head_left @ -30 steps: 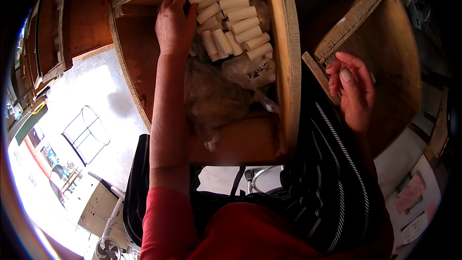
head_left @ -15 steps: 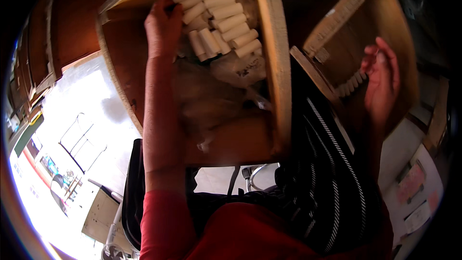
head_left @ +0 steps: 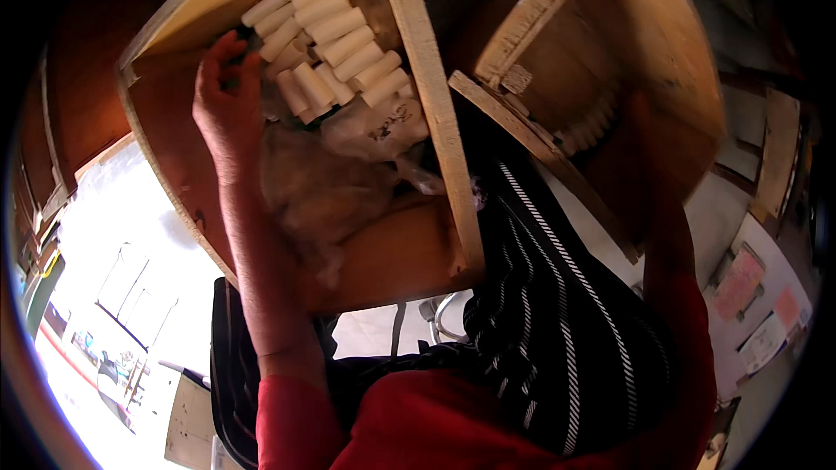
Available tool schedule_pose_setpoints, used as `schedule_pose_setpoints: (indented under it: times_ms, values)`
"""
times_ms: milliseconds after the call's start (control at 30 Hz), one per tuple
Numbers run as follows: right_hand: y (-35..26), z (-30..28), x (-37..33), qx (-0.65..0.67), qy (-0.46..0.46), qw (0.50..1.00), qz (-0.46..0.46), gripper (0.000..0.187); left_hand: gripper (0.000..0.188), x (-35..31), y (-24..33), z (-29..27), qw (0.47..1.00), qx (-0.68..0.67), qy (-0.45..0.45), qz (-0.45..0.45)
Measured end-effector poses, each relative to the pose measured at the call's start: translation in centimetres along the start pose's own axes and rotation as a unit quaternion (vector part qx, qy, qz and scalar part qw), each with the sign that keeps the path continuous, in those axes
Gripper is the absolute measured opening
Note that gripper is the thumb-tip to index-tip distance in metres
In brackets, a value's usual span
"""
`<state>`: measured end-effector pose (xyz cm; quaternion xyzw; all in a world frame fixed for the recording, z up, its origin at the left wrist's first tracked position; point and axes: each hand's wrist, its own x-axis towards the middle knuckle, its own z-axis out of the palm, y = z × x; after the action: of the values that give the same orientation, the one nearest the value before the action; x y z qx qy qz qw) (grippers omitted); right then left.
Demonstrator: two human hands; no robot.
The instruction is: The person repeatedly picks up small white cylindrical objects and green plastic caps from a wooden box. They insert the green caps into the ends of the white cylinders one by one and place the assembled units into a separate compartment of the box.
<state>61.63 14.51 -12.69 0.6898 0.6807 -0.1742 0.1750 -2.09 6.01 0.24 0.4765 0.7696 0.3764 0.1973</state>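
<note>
Head view is showing the left hand (head_left: 225, 104), fingers loosely spread, touching the stack of white tubes (head_left: 326, 35) in the wooden box (head_left: 427, 122). They are looking light, stiff and rollable; gripping one mid-length seems safest. Right hand's state: cannot tell.

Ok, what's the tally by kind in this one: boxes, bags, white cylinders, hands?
Wooden boxes: 2, the left box and the right box
Plastic bags: 2, both in the left box
White cylinders: about 14 stacked in the left box; the row in the right box is too shaded to count
Hands in clear view: 1, the left hand, at the cylinders
Total: about 19
</note>
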Motion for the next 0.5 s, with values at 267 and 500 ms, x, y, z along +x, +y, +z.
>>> schedule_pose_setpoints:
  times_ms: [267, 500]
  values:
    - [-1.6, 0.1, 0.2, -0.060, -0.010, 0.998, -0.012, 0.030, 0.028, -3.7, 2.1, -0.9, 0.994, -0.093, 0.016, -0.048]
    - [-4.1, -3.1, -0.3, -0.091, 0.041, 0.993, 0.059, 0.029, 0.024, -5.2, 5.4, -1.2, 0.985, -0.144, 0.021, -0.098]
